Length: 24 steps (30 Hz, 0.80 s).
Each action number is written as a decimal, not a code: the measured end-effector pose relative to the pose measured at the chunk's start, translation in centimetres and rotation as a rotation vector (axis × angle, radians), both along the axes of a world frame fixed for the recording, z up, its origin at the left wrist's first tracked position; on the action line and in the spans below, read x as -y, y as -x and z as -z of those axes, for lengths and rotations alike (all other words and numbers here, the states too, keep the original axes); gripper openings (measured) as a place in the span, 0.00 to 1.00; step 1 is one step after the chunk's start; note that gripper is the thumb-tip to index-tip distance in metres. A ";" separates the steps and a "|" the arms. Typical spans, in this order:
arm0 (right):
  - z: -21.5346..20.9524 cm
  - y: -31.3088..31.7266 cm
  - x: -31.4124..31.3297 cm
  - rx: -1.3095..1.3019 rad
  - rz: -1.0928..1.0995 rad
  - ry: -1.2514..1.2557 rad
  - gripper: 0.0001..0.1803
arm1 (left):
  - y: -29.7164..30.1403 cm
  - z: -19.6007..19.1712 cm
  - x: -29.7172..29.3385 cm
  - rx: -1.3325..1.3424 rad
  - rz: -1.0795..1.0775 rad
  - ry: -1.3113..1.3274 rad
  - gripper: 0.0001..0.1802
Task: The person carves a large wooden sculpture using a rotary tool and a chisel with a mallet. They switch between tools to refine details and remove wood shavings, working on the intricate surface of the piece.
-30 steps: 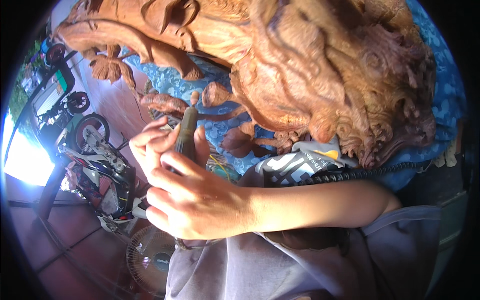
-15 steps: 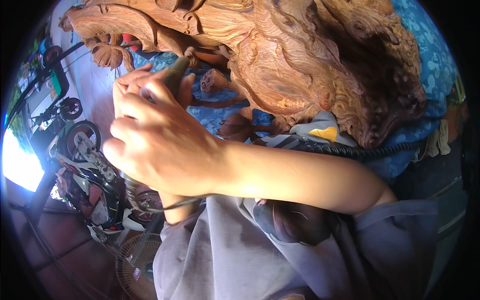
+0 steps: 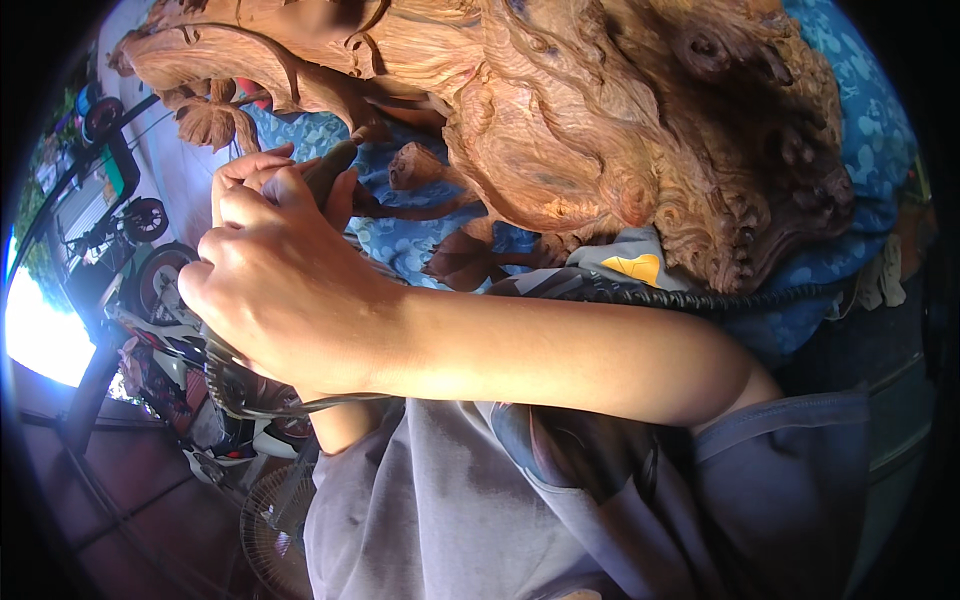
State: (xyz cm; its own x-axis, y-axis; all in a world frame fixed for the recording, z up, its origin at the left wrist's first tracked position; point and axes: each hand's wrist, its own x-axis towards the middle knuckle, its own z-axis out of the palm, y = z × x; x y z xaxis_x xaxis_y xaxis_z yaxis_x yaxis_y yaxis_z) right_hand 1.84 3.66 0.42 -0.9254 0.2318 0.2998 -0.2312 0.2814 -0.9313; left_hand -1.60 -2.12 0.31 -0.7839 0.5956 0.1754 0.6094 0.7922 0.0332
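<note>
A large reddish-brown wood carving with flowing ridges fills the upper part of the head view. My right arm crosses from the right, and my right hand is closed around a dark, tapered handpiece. The handpiece points up and right, towards a slim carved stem beside the main block; whether its tip touches the wood I cannot tell. Below my right wrist shows part of my left forearm; my left hand is mostly hidden behind the right one. A dark cable loops beneath my hands.
Blue patterned cloth lies under the carving. A black ribbed hose runs along its near side, by a grey cloth with a yellow patch. Carved buds jut out on thin stems. At left stand a motorcycle and a fan.
My hands and the handpiece have moved left and slightly down, with the tip drawn back from the upper stem. The cable loop has shifted left too. The view has moved slightly.
</note>
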 end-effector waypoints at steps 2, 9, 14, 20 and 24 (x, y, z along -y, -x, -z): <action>-0.4 0.1 0.1 0.036 0.017 -0.045 0.10 | 0.0 0.0 -0.1 -0.002 0.000 -0.002 0.20; -1.1 1.1 -0.7 0.227 0.102 -0.282 0.10 | -0.4 0.0 -1.0 -0.008 -0.005 -0.010 0.21; 0.0 0.0 -5.3 -0.086 -0.237 0.411 0.09 | -1.6 0.4 -1.2 -0.017 -0.058 -0.099 0.22; -1.4 -6.6 -4.5 -0.266 -0.288 0.063 0.09 | -8.1 -1.2 -2.0 -0.051 -0.291 -0.208 0.24; -1.3 -10.3 -3.2 -0.308 -0.476 -0.086 0.08 | -14.1 1.1 -0.7 0.030 -0.527 -0.467 0.26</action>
